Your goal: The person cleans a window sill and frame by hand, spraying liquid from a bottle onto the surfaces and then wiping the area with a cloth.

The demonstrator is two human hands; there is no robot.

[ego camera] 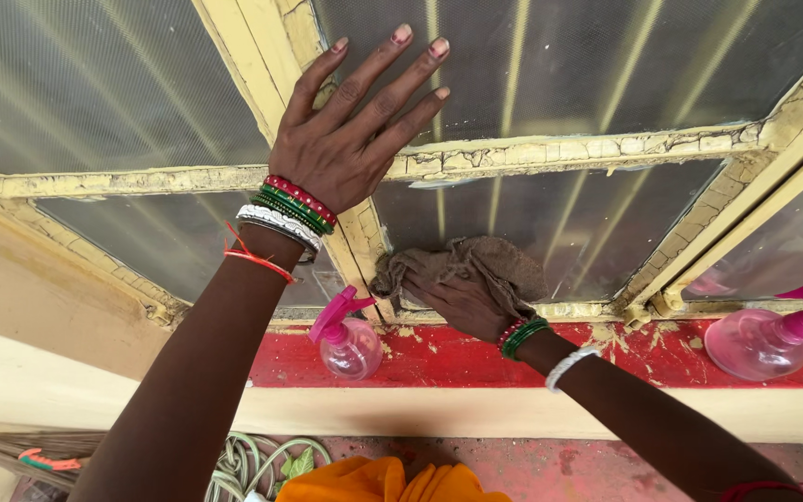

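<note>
An orange cloth (pixel 378 482) is seen lowest, near the camera. Past it, a pink spray bottle (pixel 348 339) is stood on the red sill (pixel 476 358). A crumpled brown rag (pixel 476 270), soft and dusty, is pressed on the glass's low edge by the right hand (pixel 462 302), fingers closed on it. Farther up, the left hand (pixel 346 139) is laid flat, fingers spread, on the yellow window frame (pixel 550 153).

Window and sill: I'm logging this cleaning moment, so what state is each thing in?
Left hand: open, flat against the window frame.
Right hand: pressing a brown cloth on the lower pane.
Window frame: yellow paint cracked and peeling.
Near spray bottle: upright on the red sill.
Far spray bottle: lying tilted on the sill.
Red sill: paint worn, flecked.
</note>
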